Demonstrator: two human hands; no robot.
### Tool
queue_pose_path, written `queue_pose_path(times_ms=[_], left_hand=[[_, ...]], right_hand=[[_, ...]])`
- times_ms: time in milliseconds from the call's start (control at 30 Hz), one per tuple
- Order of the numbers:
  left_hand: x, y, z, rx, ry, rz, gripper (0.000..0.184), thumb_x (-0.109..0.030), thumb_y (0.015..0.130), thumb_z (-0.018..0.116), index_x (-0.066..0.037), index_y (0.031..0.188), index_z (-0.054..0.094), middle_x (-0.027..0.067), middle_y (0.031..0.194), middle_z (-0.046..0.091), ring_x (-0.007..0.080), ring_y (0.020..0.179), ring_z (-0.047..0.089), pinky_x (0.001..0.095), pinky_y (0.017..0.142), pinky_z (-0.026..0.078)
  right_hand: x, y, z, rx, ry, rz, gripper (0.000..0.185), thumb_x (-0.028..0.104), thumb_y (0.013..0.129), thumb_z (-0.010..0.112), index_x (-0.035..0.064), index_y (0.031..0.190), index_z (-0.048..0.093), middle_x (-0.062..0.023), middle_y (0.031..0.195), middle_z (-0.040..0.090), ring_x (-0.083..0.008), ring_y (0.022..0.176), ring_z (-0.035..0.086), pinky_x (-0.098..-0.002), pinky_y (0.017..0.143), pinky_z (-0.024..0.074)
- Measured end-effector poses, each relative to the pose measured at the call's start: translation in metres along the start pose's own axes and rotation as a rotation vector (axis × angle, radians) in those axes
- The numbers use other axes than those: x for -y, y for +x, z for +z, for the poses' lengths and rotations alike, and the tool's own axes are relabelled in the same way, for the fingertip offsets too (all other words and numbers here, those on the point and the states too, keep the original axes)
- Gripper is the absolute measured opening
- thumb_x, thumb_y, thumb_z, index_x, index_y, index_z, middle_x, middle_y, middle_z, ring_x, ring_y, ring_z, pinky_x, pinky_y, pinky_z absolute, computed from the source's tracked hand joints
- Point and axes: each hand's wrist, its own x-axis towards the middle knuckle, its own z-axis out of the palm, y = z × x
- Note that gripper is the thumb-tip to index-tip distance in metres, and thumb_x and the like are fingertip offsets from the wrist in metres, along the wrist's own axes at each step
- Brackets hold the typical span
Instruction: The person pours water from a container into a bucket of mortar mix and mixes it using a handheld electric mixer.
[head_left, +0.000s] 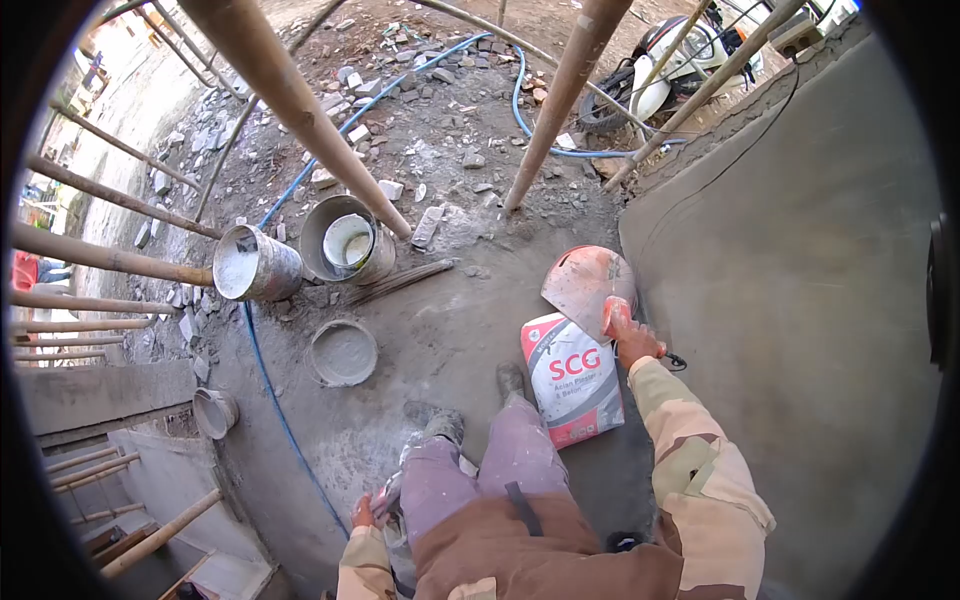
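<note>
My right hand (638, 345) is closed round the handle of an orange, mortar-smeared scoop (590, 275) that looks like a dustpan. The scoop is over the top edge of a red, white and grey SCG bag (578, 385), which lies on the ground in front of my right foot. My left hand (364, 512) is low beside my left thigh. Its fingers are curled on a greyish tool (388, 492), partly hidden by my leg, whose kind I cannot make out. Ahead of my feet sits a round basin (344, 352) of grey wet mix.
Two buckets (258, 265) (348, 240) stand ahead on the left, near bamboo poles (290, 90). A small pail (215, 412) lies further left. A blue hose (280, 410) crosses the ground. A grey plastered wall (780, 300) rises on the right. Rubble and a motorcycle (680, 60) are beyond.
</note>
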Motion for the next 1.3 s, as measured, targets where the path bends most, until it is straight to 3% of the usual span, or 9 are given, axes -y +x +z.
queue_pose_path(times_ms=[167,267,333,567,800,1000,1067,1133,1300], left_hand=[[0.11,-0.005,0.018,-0.124,0.34,-0.187,0.045,-0.041,0.096,0.062,-0.008,0.126,0.067,0.0194,0.118,0.073,0.0346,0.103,0.07,0.0498,0.08,0.058],[0.134,-0.003,0.005,-0.229,1.252,-0.058,0.043,-0.041,0.094,0.064,-0.007,0.119,0.07,0.0191,0.117,0.073,0.0325,0.101,0.071,0.049,0.076,0.059],[0.12,-0.006,0.022,-0.163,0.577,-0.197,0.046,-0.042,0.094,0.065,-0.004,0.118,0.069,0.0188,0.115,0.074,0.0317,0.102,0.073,0.0468,0.074,0.059],[0.088,0.027,0.014,-0.29,0.263,-0.211,0.047,-0.034,0.096,0.065,-0.002,0.131,0.06,0.0264,0.127,0.065,0.0411,0.1,0.07,0.0522,0.073,0.06],[0.103,0.041,-0.006,-0.202,0.597,-0.121,0.033,-0.029,0.098,0.065,-0.003,0.118,0.069,0.0135,0.11,0.074,0.0238,0.089,0.07,0.0392,0.071,0.058],[0.093,0.041,-0.026,0.081,1.305,0.123,0.043,-0.042,0.1,0.063,-0.016,0.133,0.068,0.0169,0.127,0.071,0.0323,0.112,0.069,0.0447,0.097,0.055],[0.109,0.046,-0.044,-0.214,0.646,-0.1,0.051,-0.038,0.096,0.066,0.0,0.129,0.057,0.021,0.106,0.076,0.0329,0.088,0.077,0.0383,0.061,0.058],[0.095,0.017,-0.005,-0.221,0.43,-0.177,0.039,-0.037,0.096,0.067,-0.003,0.115,0.064,0.0205,0.101,0.077,0.0284,0.08,0.075,0.0327,0.056,0.052],[0.129,0.013,-0.002,-0.297,0.452,-0.232,0.047,-0.045,0.094,0.066,-0.006,0.121,0.067,0.0181,0.11,0.077,0.0217,0.096,0.073,0.0363,0.08,0.054]], right_hand=[[0.013,0.022,0.145,-0.079,-0.114,-0.053,0.053,0.022,0.095,0.056,0.0291,0.147,0.05,-0.0133,0.1,0.064,-0.0302,0.087,0.063,-0.047,0.069,0.0487],[0.036,-0.001,0.212,0.048,-0.059,-0.049,0.062,0.02,0.096,0.057,0.0333,0.154,0.044,-0.0154,0.11,0.064,-0.0322,0.097,0.063,-0.0492,0.076,0.0492],[0.048,-0.018,0.251,0.078,-0.015,0.004,0.062,0.02,0.097,0.057,0.0346,0.155,0.043,-0.0162,0.114,0.064,-0.0332,0.103,0.062,-0.0503,0.079,0.0497],[0.076,-0.049,0.35,0.267,0.171,0.234,0.063,0.013,0.099,0.051,0.0357,0.157,0.04,-0.0201,0.127,0.057,-0.0409,0.123,0.055,-0.0548,0.09,0.0508],[0.116,-0.05,0.396,0.308,0.276,0.335,0.067,0.012,0.097,0.053,0.0374,0.157,0.039,-0.0199,0.117,0.055,-0.0387,0.113,0.056,-0.0542,0.088,0.051],[0.154,-0.06,0.462,0.345,0.35,0.288,0.062,0.013,0.102,0.047,0.0371,0.158,0.037,-0.0307,0.143,0.048,-0.0454,0.128,0.053,-0.057,0.097,0.0499],[0.164,-0.06,0.478,0.408,0.374,0.336,0.059,0.013,0.104,0.042,0.0348,0.159,0.035,-0.0349,0.154,0.037,-0.051,0.138,0.046,-0.0586,0.106,0.0463],[0.169,-0.058,0.471,0.46,0.431,0.419,0.059,0.011,0.105,0.038,0.0303,0.16,0.031,-0.0354,0.155,0.035,-0.0526,0.137,0.045,-0.0556,0.11,0.0452],[0.162,-0.047,0.426,0.697,0.43,0.351,0.102,-0.007,0.084,0.062,0.0279,0.166,0.011,-0.0361,0.157,0.03,-0.0537,0.141,0.039,-0.0588,0.114,0.0386]])
